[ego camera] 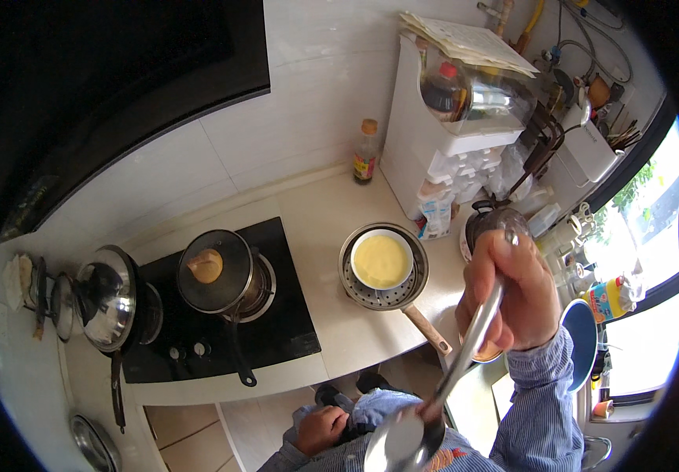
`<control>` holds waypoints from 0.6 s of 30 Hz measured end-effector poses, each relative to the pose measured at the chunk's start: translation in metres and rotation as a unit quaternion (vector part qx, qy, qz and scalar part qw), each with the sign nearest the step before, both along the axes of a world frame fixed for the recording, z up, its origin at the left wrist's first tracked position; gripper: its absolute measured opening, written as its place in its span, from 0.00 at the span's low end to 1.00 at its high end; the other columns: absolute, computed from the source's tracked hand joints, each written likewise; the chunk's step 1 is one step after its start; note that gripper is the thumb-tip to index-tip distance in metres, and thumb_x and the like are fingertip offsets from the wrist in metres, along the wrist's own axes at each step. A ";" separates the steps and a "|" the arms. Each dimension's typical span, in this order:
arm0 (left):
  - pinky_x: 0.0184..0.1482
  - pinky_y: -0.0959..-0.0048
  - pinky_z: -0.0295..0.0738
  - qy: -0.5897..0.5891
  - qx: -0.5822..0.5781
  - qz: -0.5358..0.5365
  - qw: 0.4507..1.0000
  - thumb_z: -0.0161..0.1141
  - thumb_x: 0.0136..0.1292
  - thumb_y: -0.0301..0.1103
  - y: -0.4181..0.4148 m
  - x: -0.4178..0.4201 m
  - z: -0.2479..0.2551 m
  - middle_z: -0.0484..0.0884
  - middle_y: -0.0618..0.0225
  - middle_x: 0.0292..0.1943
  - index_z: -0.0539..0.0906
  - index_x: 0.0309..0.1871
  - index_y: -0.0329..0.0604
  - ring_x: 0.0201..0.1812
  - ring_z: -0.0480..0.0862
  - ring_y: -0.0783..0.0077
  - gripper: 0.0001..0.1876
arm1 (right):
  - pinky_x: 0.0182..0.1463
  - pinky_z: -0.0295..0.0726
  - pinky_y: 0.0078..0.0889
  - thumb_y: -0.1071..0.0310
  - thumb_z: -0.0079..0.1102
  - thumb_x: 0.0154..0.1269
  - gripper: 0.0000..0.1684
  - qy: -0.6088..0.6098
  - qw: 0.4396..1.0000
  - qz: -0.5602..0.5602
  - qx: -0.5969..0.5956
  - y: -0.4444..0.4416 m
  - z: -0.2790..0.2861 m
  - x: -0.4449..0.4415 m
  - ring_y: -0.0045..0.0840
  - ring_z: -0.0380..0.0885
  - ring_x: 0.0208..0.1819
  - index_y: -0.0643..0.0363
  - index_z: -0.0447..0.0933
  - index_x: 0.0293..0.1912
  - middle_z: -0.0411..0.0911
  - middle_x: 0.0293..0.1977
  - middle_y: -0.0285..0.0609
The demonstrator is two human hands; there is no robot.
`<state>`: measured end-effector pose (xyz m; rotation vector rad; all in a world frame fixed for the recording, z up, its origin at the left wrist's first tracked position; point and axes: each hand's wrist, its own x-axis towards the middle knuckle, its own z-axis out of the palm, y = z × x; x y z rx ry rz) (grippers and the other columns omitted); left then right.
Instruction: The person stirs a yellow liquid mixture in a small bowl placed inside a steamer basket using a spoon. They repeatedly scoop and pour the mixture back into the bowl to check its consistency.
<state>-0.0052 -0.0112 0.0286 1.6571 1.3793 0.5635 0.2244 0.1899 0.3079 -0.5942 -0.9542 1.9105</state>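
Note:
My right hand [513,289] grips the handle of a metal ladle or large spoon [472,342], raised close to the camera with its bowl end low in the picture. My left hand [321,429] rests near my waist, its fingers curled; whether it holds anything is unclear. On the counter, a white bowl of smooth yellow liquid [382,259] sits in a perforated steamer insert [397,300] inside a pan with a wooden handle [426,330]. On the black gas hob stands a lidded pot [215,298] with a dark handle.
A large wok with a domed metal lid [109,301] stands on the hob's left side. A sauce bottle [365,153] stands by the wall, beside a white storage rack [404,135]. A blue basin [580,345] is at the right near the window. Metal bowls [94,442] lie lower left.

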 end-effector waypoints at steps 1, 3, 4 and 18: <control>0.34 0.58 0.75 0.001 0.016 0.002 1.000 0.55 0.65 0.39 -0.003 0.000 -0.006 0.81 0.55 0.31 0.80 0.35 0.40 0.33 0.81 0.49 0.11 | 0.14 0.73 0.18 0.62 0.33 0.75 0.26 0.002 0.999 -0.032 -0.002 0.003 -0.005 0.002 0.23 0.70 0.08 0.72 0.73 0.33 0.76 0.14 0.53; 0.34 0.58 0.75 0.002 0.048 0.003 0.999 0.55 0.65 0.39 -0.004 0.001 -0.012 0.81 0.55 0.31 0.80 0.36 0.40 0.33 0.81 0.49 0.12 | 0.17 0.76 0.21 0.62 0.33 0.75 0.25 0.038 0.996 -0.080 -0.008 0.012 -0.014 0.009 0.21 0.68 0.08 0.71 0.73 0.33 0.76 0.14 0.49; 0.34 0.58 0.75 0.010 -0.016 -0.020 1.000 0.55 0.64 0.39 -0.001 -0.001 -0.009 0.81 0.55 0.31 0.80 0.35 0.40 0.34 0.81 0.49 0.12 | 0.18 0.77 0.21 0.62 0.34 0.76 0.25 0.030 0.995 -0.097 -0.010 0.017 -0.021 0.013 0.20 0.68 0.08 0.70 0.73 0.33 0.76 0.14 0.48; 0.36 0.61 0.77 0.017 -0.022 0.007 1.000 0.58 0.62 0.37 0.003 0.001 -0.011 0.82 0.54 0.31 0.81 0.34 0.39 0.34 0.82 0.50 0.10 | 0.37 0.83 0.23 0.61 0.45 0.75 0.19 -0.119 0.963 -0.239 -0.022 0.036 -0.171 0.057 0.21 0.81 0.28 0.70 0.73 0.48 0.82 0.33 0.49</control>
